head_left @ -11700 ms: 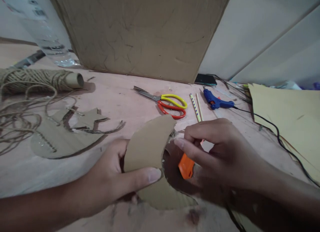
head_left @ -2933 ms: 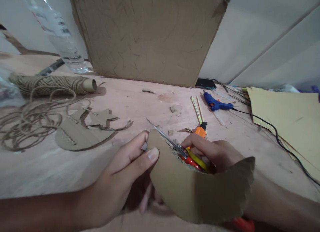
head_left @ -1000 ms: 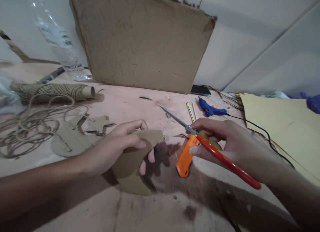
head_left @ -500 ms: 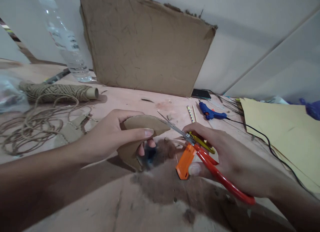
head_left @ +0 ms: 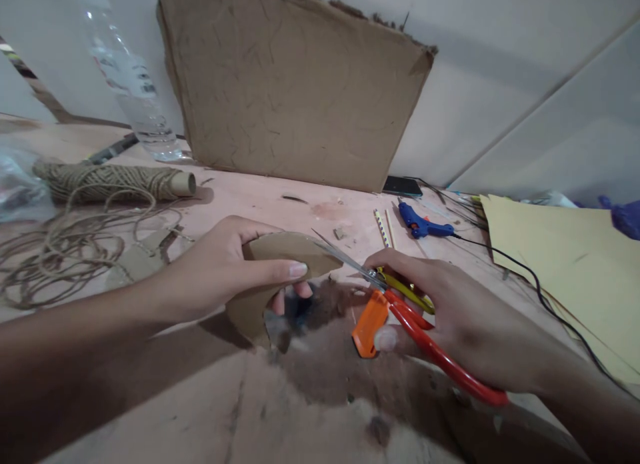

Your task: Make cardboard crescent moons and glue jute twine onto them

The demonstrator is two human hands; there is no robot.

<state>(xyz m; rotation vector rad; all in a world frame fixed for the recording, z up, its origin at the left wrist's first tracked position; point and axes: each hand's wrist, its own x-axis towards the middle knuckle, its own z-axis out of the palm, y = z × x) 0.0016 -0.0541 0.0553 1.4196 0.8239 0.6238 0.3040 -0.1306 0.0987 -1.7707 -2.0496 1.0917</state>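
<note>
My left hand (head_left: 235, 267) pinches a curved, crescent-like piece of cardboard (head_left: 280, 247), thumb on its upper face and fingers beneath. Red-handled scissors (head_left: 435, 351) are in my right hand (head_left: 450, 304), their blades pointing up and left at the cardboard's right tip. Whether the blades touch or cut the edge, I cannot tell. A yellow strip-like part (head_left: 407, 289) shows under my right fingers beside the scissors' pivot. Next to my right thumb is an orange plastic piece (head_left: 370, 324) with a dark end; whether it is held or lies on the table is unclear.
A large cardboard sheet (head_left: 300, 91) leans on the wall behind. Left stand a water bottle (head_left: 133, 84) and a twine roll (head_left: 115, 181) with loose loops. A blue glue gun (head_left: 423, 223), its cable, a phone-like black object (head_left: 403, 186) and yellowish sheets (head_left: 565, 264) lie right.
The cardboard piece has turned slightly in my left hand, its lower end shifting left. The scissors stay at its right tip, with only a slight shift.
</note>
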